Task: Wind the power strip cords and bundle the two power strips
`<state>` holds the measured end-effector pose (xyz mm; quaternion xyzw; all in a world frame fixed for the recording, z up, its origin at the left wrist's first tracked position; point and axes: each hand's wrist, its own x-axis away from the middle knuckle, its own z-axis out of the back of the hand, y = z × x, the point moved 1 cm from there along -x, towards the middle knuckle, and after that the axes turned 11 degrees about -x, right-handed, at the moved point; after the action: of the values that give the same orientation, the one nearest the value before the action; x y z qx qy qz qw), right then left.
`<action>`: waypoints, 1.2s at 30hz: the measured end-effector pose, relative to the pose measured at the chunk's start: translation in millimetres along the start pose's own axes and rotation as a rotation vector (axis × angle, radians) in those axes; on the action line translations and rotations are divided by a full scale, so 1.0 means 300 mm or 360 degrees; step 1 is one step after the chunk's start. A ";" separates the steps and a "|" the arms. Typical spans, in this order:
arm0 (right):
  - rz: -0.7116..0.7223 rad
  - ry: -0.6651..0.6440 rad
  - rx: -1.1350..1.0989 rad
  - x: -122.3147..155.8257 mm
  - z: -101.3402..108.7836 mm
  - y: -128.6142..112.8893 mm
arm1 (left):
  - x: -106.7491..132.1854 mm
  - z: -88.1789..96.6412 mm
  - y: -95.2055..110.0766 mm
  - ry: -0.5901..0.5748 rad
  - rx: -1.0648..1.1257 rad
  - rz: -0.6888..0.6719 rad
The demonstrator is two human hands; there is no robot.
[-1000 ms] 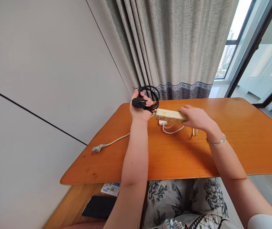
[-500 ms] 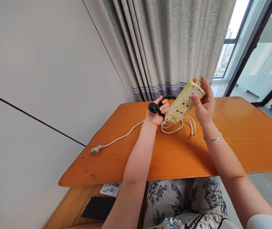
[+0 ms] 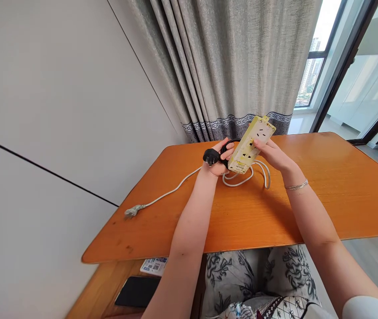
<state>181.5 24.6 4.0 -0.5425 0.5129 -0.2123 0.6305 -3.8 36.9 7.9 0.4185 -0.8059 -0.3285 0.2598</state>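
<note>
My left hand (image 3: 218, 160) is closed round a black plug (image 3: 211, 156) with its black cable coiled behind it. My right hand (image 3: 271, 153) grips a yellowed white power strip (image 3: 251, 143), tilted up with its sockets facing me, just right of the plug. The strip's white cord (image 3: 172, 191) loops under my hands and runs left across the orange table (image 3: 248, 208) to a grey plug (image 3: 132, 211) near the left edge.
A grey curtain (image 3: 238, 62) hangs behind the table, a window to its right. A plain wall stands on the left. Below the table edge a black phone (image 3: 137, 291) and a printed card (image 3: 154, 266) lie on a wooden surface.
My right hand lifted the power strip off the table and tilted it up to face me, then lowered it slightly. My left hand brought the black plug close to it.
</note>
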 end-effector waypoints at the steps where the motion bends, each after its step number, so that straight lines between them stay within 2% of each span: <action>1: -0.0012 -0.0025 0.0009 0.003 0.002 -0.005 | -0.001 -0.001 -0.002 -0.0001 -0.0003 0.0034; 5: -0.0085 -0.0025 -0.0010 0.010 0.016 -0.017 | -0.015 -0.008 -0.023 0.0027 -0.0083 0.0169; 14: -0.0171 0.0336 -0.0158 -0.028 0.020 0.039 | -0.119 0.065 -0.094 0.0064 -0.0113 0.0199; 19: -0.0212 0.0513 -0.0265 -0.038 0.055 0.064 | -0.172 0.114 -0.117 0.0066 -0.0218 0.0076; 24: -0.0205 0.0625 -0.0259 -0.041 0.075 0.074 | -0.221 0.153 -0.163 0.0203 -0.0320 -0.0025; 28: -0.0186 0.0856 -0.0324 -0.055 0.106 0.093 | -0.208 0.141 -0.164 0.0293 -0.0354 -0.0090; 33: -0.0141 0.1076 -0.0336 -0.060 0.152 0.103 | -0.160 0.095 -0.137 0.0027 -0.0351 -0.0178; 36: -0.0135 0.1049 -0.0282 -0.056 0.155 0.097 | -0.152 0.078 -0.137 0.0057 -0.0438 -0.0193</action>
<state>207.4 69.5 -20.6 -0.5183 0.6825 -0.3567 0.3719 24.0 64.9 -44.4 0.4326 -0.7217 -0.4435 0.3088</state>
